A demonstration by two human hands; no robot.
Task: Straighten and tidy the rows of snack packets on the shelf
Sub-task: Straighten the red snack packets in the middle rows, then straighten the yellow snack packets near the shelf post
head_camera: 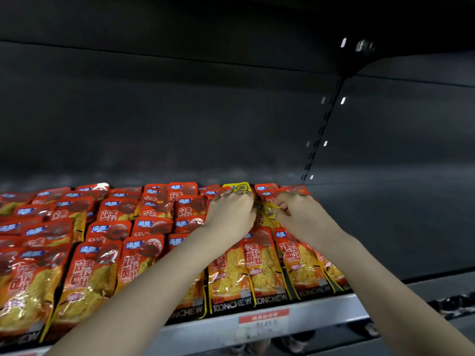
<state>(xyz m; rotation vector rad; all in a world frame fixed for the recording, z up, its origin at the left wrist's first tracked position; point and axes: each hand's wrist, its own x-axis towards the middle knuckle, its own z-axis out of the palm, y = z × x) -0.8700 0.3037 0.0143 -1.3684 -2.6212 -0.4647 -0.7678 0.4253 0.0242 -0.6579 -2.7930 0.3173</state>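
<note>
The grey shelf carries rows of red snack packets, lying overlapped on its left and middle part. At the back, the left hand rests with bent fingers on a yellow packet. Beside it, the right hand pinches a crumpled yellow packet edge.

We reach both bare forearms forward and up, converging toward each other. Our left hand lies palm down, knuckles up, fingers curled forward and pressing down. Just to its right, nearly touching, our right hand is bent at the wrist, its fingers pinched together toward the left hand.
</note>
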